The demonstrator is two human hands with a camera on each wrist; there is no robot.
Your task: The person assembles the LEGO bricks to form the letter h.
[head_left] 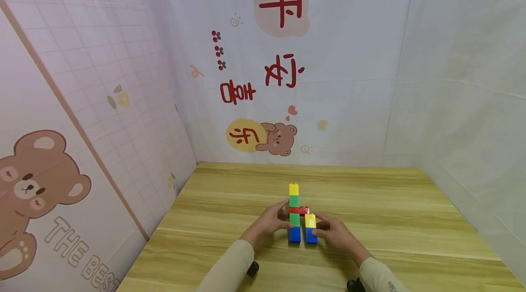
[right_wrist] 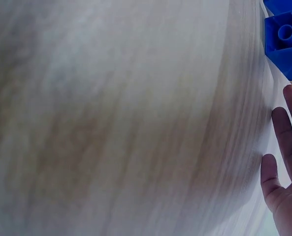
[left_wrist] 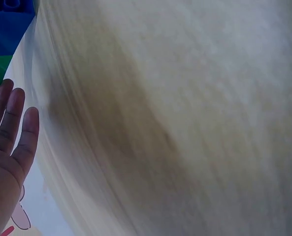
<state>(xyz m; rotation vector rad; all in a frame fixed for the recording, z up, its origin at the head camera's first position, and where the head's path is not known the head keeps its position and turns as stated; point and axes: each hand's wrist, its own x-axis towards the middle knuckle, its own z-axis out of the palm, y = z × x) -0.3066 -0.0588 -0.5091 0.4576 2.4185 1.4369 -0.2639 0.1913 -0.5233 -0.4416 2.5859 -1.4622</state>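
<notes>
A tall column of toy building bricks stands in the head view: a yellow brick (head_left: 293, 190) on top, then green, red and green, with a blue brick (head_left: 294, 235) lowest. My left hand (head_left: 271, 220) grips its left side, thumb near the bottom and fingers higher up. The red brick (head_left: 304, 210) juts out to the right. There my right hand (head_left: 336, 233) pinches a short stack, a yellow brick (head_left: 310, 221) over a blue one. In the right wrist view that blue brick (right_wrist: 286, 42) shows its hollow underside. Whether the short stack joins the red brick, I cannot tell.
Both hands are over a wood-grain table (head_left: 230, 182). A white printed cloth (head_left: 349, 54) hangs behind it, and cloth also bounds the left and right sides. Black devices (head_left: 253, 269) sit at the wrists.
</notes>
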